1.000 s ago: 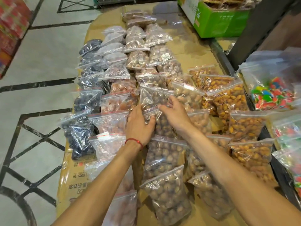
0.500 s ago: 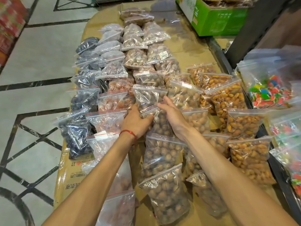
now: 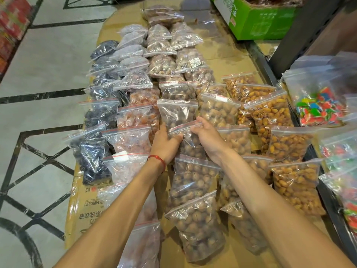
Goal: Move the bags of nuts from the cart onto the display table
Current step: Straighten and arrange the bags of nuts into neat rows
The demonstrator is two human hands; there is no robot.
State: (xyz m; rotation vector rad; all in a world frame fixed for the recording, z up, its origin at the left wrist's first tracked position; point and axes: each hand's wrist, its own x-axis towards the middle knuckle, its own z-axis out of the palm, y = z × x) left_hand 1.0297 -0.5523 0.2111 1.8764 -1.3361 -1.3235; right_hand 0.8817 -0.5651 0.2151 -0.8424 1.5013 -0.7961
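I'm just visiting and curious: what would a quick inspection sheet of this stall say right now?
Surface: cardboard-covered display table, mostly covered by bags in rows.
Job's things: bag of nuts, clear zip bag, lying in the middle row.
Clutter: dark dried-fruit bags at left; orange nut bags at right; colourful candy bags far right; green box at the far end.
Grips: left hand and right hand both hold the bag's top edge.
Cables: nothing seen.
Surroundings: tiled floor with dark lines.
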